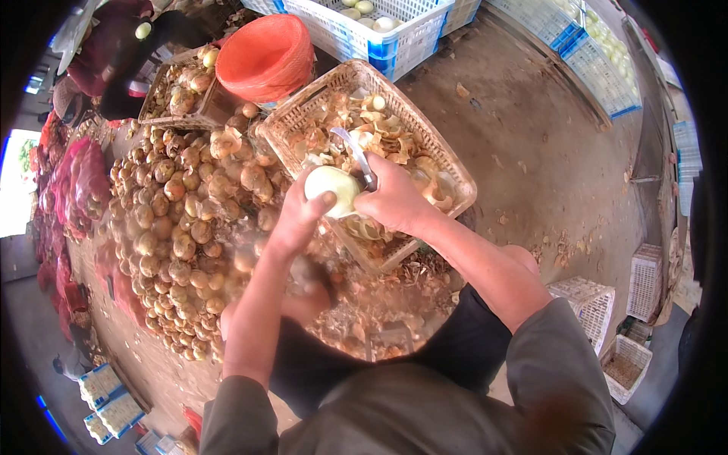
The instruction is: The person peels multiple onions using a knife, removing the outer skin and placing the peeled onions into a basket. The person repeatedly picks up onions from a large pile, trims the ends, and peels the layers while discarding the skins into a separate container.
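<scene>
A pale peeled onion (332, 189) rests in my left hand (300, 211), with the thumb pressed across its near side. My right hand (392, 196) grips a small curved knife (354, 149) by its dark handle, and its thumb touches the onion's right side. The blade points up and to the left, past the onion. Beneath both hands stands a plastic crate (458, 176) holding loose brown onion skins (392, 133). To the left spreads a large heap of unpeeled onions (170, 210).
A red tub (264, 57) stands beyond the crate, beside a white and blue crate (392, 51) with peeled onions. Another person (108, 57) works at far left near a crate of onions (185, 94). Red mesh sacks (79, 182) line the left; white crates (586, 310) stand at right.
</scene>
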Available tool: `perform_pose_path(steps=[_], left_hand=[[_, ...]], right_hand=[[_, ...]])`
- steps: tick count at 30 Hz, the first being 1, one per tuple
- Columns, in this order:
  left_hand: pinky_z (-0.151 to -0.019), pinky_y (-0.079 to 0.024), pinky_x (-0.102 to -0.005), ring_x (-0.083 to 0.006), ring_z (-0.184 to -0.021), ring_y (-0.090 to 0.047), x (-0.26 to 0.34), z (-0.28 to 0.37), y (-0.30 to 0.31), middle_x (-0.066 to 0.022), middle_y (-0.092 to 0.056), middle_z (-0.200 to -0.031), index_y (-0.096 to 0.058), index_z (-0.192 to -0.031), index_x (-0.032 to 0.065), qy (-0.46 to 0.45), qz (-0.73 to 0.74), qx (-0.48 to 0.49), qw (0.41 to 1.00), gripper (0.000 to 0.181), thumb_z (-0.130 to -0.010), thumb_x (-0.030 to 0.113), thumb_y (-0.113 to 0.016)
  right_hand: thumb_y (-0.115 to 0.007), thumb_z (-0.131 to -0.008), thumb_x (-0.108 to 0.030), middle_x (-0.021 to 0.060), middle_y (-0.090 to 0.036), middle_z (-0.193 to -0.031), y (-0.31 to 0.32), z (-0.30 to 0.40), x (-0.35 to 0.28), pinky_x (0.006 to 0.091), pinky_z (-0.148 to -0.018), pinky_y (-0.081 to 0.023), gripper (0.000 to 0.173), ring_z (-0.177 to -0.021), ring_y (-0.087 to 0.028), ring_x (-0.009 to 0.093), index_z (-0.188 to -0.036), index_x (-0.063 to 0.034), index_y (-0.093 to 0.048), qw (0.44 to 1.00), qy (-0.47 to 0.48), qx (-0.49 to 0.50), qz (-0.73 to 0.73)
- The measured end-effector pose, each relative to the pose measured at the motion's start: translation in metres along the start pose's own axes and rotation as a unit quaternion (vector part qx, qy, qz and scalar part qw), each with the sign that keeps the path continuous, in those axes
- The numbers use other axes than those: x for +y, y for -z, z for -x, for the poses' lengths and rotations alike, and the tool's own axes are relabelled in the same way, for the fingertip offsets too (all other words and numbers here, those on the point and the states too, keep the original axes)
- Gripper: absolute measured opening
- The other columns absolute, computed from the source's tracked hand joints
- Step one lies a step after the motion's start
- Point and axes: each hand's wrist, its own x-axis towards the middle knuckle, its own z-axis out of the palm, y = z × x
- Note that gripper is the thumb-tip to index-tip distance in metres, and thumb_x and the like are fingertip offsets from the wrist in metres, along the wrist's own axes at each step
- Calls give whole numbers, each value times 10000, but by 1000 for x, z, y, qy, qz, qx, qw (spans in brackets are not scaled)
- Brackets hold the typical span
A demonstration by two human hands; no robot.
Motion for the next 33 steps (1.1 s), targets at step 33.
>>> perform_pose_path(steps=[33], left_hand=[[-1098,-483,-410,-246,-1231,-626,11,-1,16,-138,-634,-1303,-451,-1487,-20,20,-39,-64,997,1106,-701,626,-885]], right_hand=[[-658,-834,-37,71,-634,-789,14,5,-20,285,-418,-464,230,-467,-573,131,-1052,11,-606,982,-102,-52,-148]])
